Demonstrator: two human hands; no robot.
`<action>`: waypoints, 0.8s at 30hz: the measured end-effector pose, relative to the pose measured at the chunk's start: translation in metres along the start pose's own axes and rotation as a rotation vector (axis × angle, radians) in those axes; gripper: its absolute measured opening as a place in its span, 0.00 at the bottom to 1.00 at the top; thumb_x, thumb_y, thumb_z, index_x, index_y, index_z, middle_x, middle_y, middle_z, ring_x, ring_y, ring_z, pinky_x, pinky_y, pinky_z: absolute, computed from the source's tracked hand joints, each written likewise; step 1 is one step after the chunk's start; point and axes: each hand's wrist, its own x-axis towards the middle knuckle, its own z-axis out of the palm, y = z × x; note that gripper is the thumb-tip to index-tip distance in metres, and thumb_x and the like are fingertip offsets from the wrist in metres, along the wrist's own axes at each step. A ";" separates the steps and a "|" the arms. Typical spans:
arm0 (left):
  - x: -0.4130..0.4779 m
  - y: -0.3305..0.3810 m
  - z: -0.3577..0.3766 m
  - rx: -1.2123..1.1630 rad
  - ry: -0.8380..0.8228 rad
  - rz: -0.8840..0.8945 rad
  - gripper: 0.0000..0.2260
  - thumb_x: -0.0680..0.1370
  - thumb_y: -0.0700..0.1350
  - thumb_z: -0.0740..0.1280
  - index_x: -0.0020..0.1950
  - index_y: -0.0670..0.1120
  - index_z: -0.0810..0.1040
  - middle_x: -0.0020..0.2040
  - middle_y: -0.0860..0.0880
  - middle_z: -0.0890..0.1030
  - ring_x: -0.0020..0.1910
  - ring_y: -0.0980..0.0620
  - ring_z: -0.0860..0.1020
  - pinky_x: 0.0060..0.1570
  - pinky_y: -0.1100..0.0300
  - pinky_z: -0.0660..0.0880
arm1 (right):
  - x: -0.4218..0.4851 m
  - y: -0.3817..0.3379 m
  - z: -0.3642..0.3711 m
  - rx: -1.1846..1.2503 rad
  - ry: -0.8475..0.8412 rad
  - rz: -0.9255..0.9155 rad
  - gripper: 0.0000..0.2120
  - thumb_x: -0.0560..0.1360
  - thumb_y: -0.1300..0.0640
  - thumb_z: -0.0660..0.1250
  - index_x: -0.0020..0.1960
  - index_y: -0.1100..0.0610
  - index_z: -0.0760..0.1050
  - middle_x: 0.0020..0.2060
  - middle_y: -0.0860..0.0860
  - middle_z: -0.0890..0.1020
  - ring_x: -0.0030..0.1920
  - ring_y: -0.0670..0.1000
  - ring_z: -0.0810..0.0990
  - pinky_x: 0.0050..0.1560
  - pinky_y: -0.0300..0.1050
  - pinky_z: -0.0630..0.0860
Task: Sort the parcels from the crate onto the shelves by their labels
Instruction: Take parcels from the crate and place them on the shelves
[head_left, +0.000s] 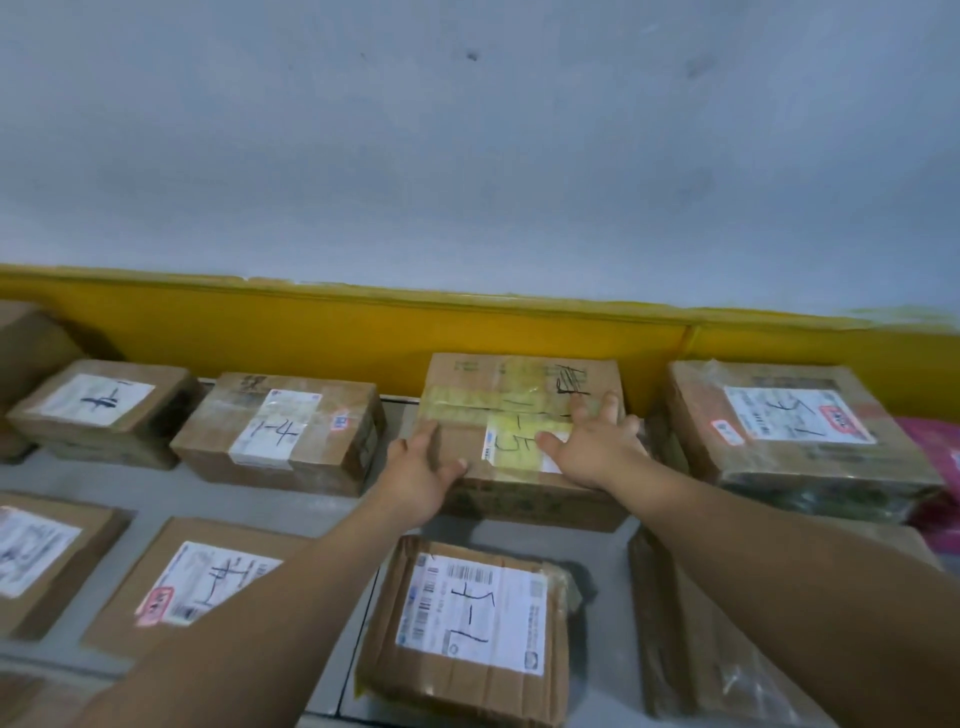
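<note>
A brown cardboard parcel (511, 400) with yellow tape and "1-5" handwritten on its label lies in the back row of the grey shelf (156, 491), against the yellow back rail. My left hand (421, 470) presses its front left corner with straight fingers. My right hand (592, 441) lies flat on the parcel's top at the right, fingers spread over the label. Neither hand curls round the parcel.
Other labelled parcels fill the shelf: one marked "1-4" (283, 434) to the left, another (98, 410) further left, a large one (795, 431) to the right, and several in the front row, including one (470, 623) under my arms. Pink bags (935, 447) sit at far right.
</note>
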 end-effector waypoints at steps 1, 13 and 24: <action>-0.002 -0.002 0.000 0.002 0.006 -0.004 0.30 0.80 0.55 0.63 0.79 0.55 0.53 0.74 0.44 0.57 0.70 0.41 0.67 0.67 0.50 0.65 | -0.001 -0.001 0.002 -0.004 -0.006 -0.005 0.39 0.79 0.32 0.52 0.81 0.48 0.42 0.79 0.56 0.38 0.77 0.68 0.44 0.71 0.64 0.61; -0.015 0.014 -0.019 0.272 0.007 0.189 0.31 0.78 0.59 0.63 0.78 0.53 0.56 0.79 0.48 0.53 0.77 0.43 0.54 0.74 0.41 0.57 | -0.029 0.021 -0.030 0.072 0.116 -0.088 0.36 0.78 0.36 0.59 0.79 0.52 0.55 0.76 0.57 0.62 0.73 0.61 0.64 0.71 0.58 0.65; -0.067 0.070 0.030 0.263 -0.211 0.534 0.32 0.79 0.58 0.63 0.79 0.50 0.55 0.80 0.46 0.52 0.78 0.44 0.53 0.74 0.49 0.56 | -0.122 0.128 -0.030 0.088 0.250 0.166 0.32 0.76 0.38 0.60 0.75 0.53 0.65 0.70 0.59 0.70 0.69 0.62 0.68 0.69 0.55 0.67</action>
